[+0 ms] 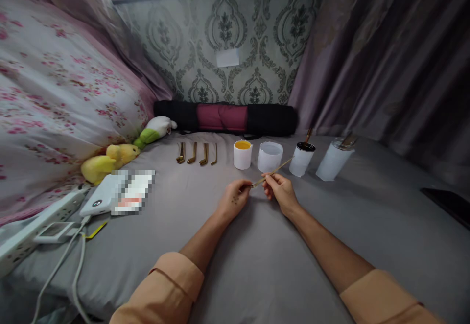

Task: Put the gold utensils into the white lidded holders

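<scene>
A thin golden-brown stick (282,165) slants between my hands over the grey sheet. My right hand (282,193) pinches it near the middle, and its upper end points toward the cups. At its lower end, the fingertips of my left hand (235,199) are closed around the tip. Beyond my hands stand a white-wrapped cup with yellow contents (242,158), a whitish cup (270,160), a white-wrapped cup with dark contents (301,161) and a tall wrapped glass (333,162). Several golden sticks with bent ends (193,153) lie in small groups at the left.
Left are a power strip (44,228), a white power bank (105,194), cables (75,265) and yellow (110,162) and white-green (156,130) plush toys. A black-and-maroon roll (222,118) lies along the wall. A dark flat object (446,205) lies far right.
</scene>
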Demonstrator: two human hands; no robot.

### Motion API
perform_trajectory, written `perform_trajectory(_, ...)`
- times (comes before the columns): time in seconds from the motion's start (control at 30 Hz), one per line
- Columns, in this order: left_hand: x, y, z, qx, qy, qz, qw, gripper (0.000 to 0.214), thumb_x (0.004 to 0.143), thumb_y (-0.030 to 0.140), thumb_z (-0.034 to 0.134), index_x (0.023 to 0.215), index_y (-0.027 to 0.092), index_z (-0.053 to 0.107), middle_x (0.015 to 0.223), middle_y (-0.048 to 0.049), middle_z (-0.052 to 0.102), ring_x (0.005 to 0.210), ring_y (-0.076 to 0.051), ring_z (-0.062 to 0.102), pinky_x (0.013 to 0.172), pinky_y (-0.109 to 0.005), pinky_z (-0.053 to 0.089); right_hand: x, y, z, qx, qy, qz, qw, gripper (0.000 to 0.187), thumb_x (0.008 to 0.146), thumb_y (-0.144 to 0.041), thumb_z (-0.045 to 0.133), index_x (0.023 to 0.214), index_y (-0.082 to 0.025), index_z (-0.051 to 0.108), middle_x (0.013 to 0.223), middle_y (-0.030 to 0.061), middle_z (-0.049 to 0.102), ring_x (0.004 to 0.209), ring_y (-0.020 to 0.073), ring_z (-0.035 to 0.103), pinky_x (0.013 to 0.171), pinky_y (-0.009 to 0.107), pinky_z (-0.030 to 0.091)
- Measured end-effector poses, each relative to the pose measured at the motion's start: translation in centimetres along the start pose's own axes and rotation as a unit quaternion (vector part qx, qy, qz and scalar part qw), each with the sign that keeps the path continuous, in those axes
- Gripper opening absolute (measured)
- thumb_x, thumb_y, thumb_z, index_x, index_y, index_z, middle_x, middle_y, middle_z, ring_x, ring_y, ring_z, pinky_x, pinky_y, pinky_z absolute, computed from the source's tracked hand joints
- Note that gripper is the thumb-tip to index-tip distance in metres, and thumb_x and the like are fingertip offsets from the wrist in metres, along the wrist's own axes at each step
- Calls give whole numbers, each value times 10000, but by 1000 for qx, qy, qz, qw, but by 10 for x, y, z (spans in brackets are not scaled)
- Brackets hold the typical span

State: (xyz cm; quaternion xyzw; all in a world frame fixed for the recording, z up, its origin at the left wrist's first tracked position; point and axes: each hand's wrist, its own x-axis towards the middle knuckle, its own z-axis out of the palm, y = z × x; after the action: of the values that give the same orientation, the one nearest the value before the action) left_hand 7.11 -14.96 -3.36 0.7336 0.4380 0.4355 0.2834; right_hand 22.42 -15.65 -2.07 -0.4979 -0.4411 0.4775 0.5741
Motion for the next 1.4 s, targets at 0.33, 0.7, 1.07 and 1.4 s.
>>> perform_trajectory(0.33,2,5,3,-259,-47,-187,946,201,704,155,500,875,102,592,736,-50,623,505,-72,523,434,-174,398,1,1,-1,18,14,-15,1000,284,675,-387,567,823,-145,558,554,-34,497,415,66,438,332,174,323)
perform_trajectory(0.7,2,16,-3,-470,-91,-310,822,148,747,108,494,865,59,568,737,-116,631,553,-98,571,482,-185,435,1,0,-3,6,37,-33,999,236,675,-379,555,782,-169,568,519,-53,469,396,61,408,335,174,296)
perform_trajectory(1.07,-1,17,-2,-527,-160,-359,753,156,804,158,464,884,57,552,765,-126,636,559,-92,562,495,-178,430,1,0,-6,-20,31,-37,999,210,697,-350,534,784,-161,565,513,-55,448,379,60,382,337,183,295)
perform_trajectory(1.4,-2,17,-4,-534,-183,-356,745,100,773,125,512,840,71,564,757,-94,621,546,-72,535,510,-179,423,-1,-2,-3,-22,16,-20,999,193,706,-325,521,786,-155,563,488,-61,431,362,57,359,327,182,283)
